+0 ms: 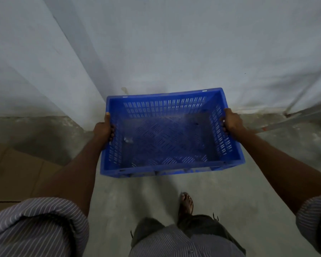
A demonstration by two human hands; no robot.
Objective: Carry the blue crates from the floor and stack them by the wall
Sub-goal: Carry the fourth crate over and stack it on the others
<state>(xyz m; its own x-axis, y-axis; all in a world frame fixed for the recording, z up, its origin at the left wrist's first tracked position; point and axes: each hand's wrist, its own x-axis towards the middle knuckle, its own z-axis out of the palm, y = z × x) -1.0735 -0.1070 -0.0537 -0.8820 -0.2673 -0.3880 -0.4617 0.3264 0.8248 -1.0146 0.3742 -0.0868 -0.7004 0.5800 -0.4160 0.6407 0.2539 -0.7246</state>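
Observation:
A blue slotted plastic crate (167,138) hangs in front of me above the concrete floor, its open top facing up and nothing but a small scrap inside. My left hand (104,129) grips its left short wall, fingers curled over the rim. On the opposite short wall my right hand (230,121) holds the rim the same way. The crate's far side is close to the pale wall (174,52). No other crate is in sight.
A wall corner or pillar (44,71) juts out at the left. Flat brown cardboard (20,169) lies on the floor at the lower left. A metal rod (304,115) rests along the wall base at the right. My sandalled foot (186,202) stands on the grey floor (137,201).

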